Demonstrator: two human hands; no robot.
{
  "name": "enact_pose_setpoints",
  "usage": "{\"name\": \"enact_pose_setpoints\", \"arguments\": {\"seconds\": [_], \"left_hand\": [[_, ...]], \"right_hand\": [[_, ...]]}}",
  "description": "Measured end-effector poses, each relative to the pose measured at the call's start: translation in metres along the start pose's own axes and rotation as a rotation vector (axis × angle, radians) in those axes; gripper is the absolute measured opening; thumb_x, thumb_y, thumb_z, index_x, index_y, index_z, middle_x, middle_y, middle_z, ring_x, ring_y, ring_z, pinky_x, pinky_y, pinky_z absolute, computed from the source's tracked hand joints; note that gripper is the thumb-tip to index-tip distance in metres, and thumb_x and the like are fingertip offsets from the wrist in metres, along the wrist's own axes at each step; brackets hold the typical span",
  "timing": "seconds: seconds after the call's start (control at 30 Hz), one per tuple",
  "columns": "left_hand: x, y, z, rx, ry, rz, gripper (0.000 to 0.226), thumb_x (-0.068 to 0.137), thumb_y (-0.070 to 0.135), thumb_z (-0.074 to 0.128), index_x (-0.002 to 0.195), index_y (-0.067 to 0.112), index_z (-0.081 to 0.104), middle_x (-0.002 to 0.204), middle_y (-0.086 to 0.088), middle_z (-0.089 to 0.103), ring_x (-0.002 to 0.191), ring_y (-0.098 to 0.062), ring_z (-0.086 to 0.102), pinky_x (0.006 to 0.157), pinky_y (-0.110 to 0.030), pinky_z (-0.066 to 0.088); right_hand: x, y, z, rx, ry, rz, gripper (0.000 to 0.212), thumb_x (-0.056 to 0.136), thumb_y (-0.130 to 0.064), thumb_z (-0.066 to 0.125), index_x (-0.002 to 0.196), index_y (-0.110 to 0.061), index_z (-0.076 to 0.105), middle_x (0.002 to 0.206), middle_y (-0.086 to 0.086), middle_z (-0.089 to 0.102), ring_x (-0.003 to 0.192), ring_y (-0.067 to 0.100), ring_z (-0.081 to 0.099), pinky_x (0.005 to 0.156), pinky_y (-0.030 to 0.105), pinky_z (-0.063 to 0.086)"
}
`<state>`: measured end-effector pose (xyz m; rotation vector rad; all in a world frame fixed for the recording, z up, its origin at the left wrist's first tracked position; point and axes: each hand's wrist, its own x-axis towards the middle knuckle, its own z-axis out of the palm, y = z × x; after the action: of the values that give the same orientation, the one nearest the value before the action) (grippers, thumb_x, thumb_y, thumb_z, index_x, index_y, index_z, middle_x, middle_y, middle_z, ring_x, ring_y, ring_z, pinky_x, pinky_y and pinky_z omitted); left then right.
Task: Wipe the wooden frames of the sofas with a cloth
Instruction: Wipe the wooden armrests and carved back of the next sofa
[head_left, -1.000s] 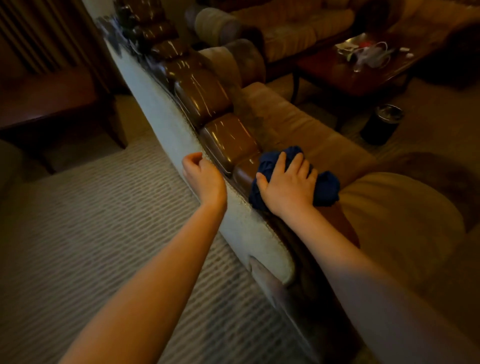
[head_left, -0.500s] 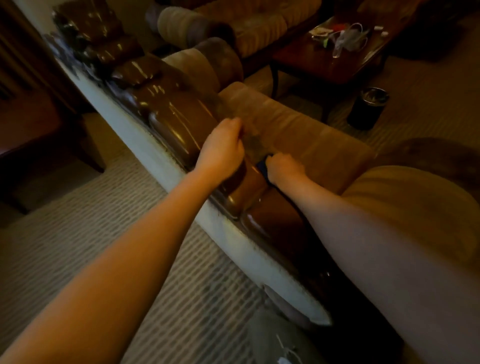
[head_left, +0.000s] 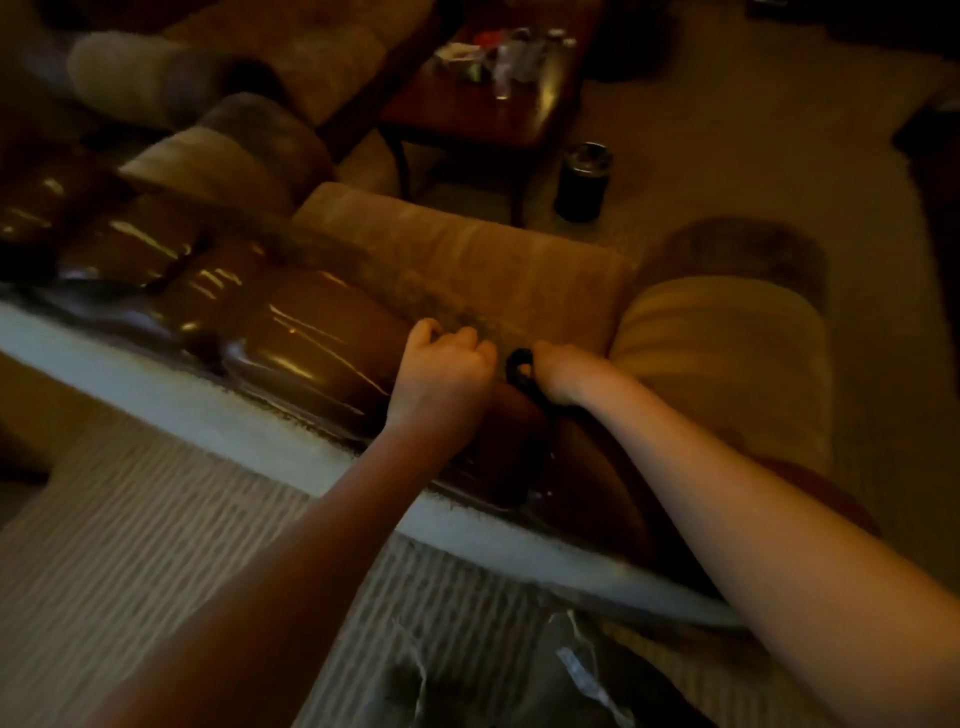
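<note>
Right hand (head_left: 563, 376), centre of frame: fingers curled tight around dark bunched cloth (head_left: 521, 370), only a small loop and a strip of it showing at the left edge of the fist. Cloth pressed into the seam where the glossy brown carved wooden sofa frame (head_left: 311, 348) meets the tan fabric seat cushion (head_left: 467, 260). Left hand (head_left: 441, 366) just beside, left of the cloth, fingers curled over the far edge of the wooden frame, gripping at the cushion seam; knuckles up. Gap between the two hands narrow, not touching as far as visible. Both bare forearms reaching in from the bottom of frame, left from lower left, right from lower right.

Wooden frame running from left edge to lower right, lobed and shiny with light streaks, pale off-white band (head_left: 182, 410) below it. Rounded tan striped armrest bolster (head_left: 727, 364) right of the right hand. Striped light carpet (head_left: 130, 545) in the lower left. Blurred grey object with pale cords (head_left: 571, 670) at bottom centre, identity unclear.

Upper centre: dark reddish wooden desk (head_left: 519, 119) with blurred small items on top, not identifiable. Dark cylindrical bin (head_left: 583, 182) on the floor just right of the desk's near leg. Second tan sofa (head_left: 291, 57) at upper left, blurred, with rounded armrest.
</note>
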<state>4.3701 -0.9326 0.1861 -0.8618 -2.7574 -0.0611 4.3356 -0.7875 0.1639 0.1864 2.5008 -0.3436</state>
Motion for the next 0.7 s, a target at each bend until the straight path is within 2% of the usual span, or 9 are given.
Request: {"name": "enact_pose_setpoints", "arguments": {"seconds": [0.07, 0.17, 0.2, 0.3, 0.37, 0.43, 0.57, 0.6, 0.7], "left_hand": [[-0.002, -0.002, -0.002, 0.008, -0.118, 0.015, 0.014, 0.092, 0.011, 0.038, 0.081, 0.018, 0.042, 0.079, -0.001, 0.043, 0.072, -0.020, 0.043, 0.097, -0.036, 0.027], [-0.005, -0.004, -0.005, 0.014, -0.083, 0.060, 0.018, 0.094, 0.012, 0.037, 0.086, 0.015, 0.053, 0.088, -0.003, 0.055, 0.080, -0.024, 0.052, 0.096, -0.036, 0.027], [-0.006, -0.005, -0.005, 0.008, -0.074, 0.076, 0.019, 0.094, 0.012, 0.037, 0.087, 0.014, 0.055, 0.090, -0.005, 0.058, 0.083, -0.025, 0.054, 0.095, -0.037, 0.028], [-0.008, -0.007, -0.004, -0.010, -0.057, 0.118, 0.017, 0.092, 0.010, 0.039, 0.085, 0.013, 0.054, 0.092, -0.007, 0.060, 0.085, -0.028, 0.055, 0.093, -0.039, 0.029], [-0.007, -0.007, -0.005, -0.027, -0.054, 0.120, 0.016, 0.092, 0.010, 0.041, 0.079, 0.015, 0.049, 0.091, -0.008, 0.060, 0.083, -0.029, 0.054, 0.093, -0.040, 0.029], [-0.006, -0.007, -0.004, -0.033, -0.054, 0.117, 0.017, 0.092, 0.011, 0.043, 0.075, 0.016, 0.044, 0.088, -0.007, 0.059, 0.083, -0.029, 0.054, 0.096, -0.041, 0.029], [-0.002, -0.006, -0.001, -0.057, -0.065, 0.103, 0.014, 0.091, 0.014, 0.046, 0.078, 0.019, 0.047, 0.086, -0.005, 0.060, 0.091, -0.030, 0.055, 0.098, -0.044, 0.028], [-0.001, -0.006, -0.001, -0.062, -0.060, 0.105, 0.013, 0.091, 0.015, 0.045, 0.081, 0.019, 0.052, 0.088, -0.005, 0.061, 0.093, -0.030, 0.056, 0.098, -0.044, 0.028], [0.000, -0.005, -0.003, -0.093, -0.069, 0.100, 0.015, 0.090, 0.014, 0.042, 0.085, 0.018, 0.056, 0.090, -0.006, 0.063, 0.096, -0.030, 0.056, 0.100, -0.044, 0.026]], "right_hand": [[-0.022, 0.004, 0.005, -0.005, 0.073, -0.020, 0.041, 0.102, -0.033, 0.029, 0.129, -0.009, 0.048, 0.128, 0.015, 0.053, 0.111, 0.033, 0.053, 0.090, 0.038, 0.044], [-0.067, -0.002, 0.017, -0.021, 0.263, 0.020, 0.044, 0.099, -0.040, 0.029, 0.129, -0.014, 0.046, 0.125, 0.013, 0.055, 0.109, 0.032, 0.053, 0.079, 0.037, 0.038], [-0.082, -0.007, 0.024, -0.071, 0.334, 0.033, 0.044, 0.099, -0.040, 0.030, 0.132, -0.014, 0.044, 0.126, 0.011, 0.055, 0.111, 0.031, 0.051, 0.081, 0.037, 0.036], [-0.116, -0.025, 0.070, -0.191, 0.608, 0.072, 0.052, 0.094, -0.034, 0.045, 0.142, -0.015, 0.036, 0.139, 0.008, 0.047, 0.129, 0.024, 0.041, 0.104, 0.038, 0.029], [-0.129, -0.031, 0.110, -0.202, 0.824, 0.114, 0.055, 0.087, -0.027, 0.060, 0.138, -0.013, 0.045, 0.139, 0.010, 0.050, 0.130, 0.024, 0.045, 0.109, 0.041, 0.027], [-0.134, -0.036, 0.144, -0.194, 0.935, 0.139, 0.055, 0.086, -0.022, 0.061, 0.138, -0.014, 0.046, 0.140, 0.010, 0.049, 0.130, 0.024, 0.045, 0.110, 0.043, 0.023], [-0.115, -0.032, 0.126, -0.202, 0.969, 0.192, 0.048, 0.090, -0.020, 0.048, 0.138, -0.015, 0.046, 0.139, 0.008, 0.050, 0.130, 0.023, 0.045, 0.107, 0.042, 0.020], [-0.105, -0.031, 0.105, -0.191, 0.894, 0.227, 0.045, 0.091, -0.023, 0.042, 0.136, -0.015, 0.048, 0.136, 0.007, 0.053, 0.128, 0.024, 0.046, 0.105, 0.042, 0.020], [-0.076, -0.019, 0.037, -0.039, 0.482, 0.290, 0.042, 0.099, -0.036, 0.026, 0.120, -0.014, 0.056, 0.124, 0.010, 0.058, 0.115, 0.030, 0.051, 0.093, 0.042, 0.029]]}}
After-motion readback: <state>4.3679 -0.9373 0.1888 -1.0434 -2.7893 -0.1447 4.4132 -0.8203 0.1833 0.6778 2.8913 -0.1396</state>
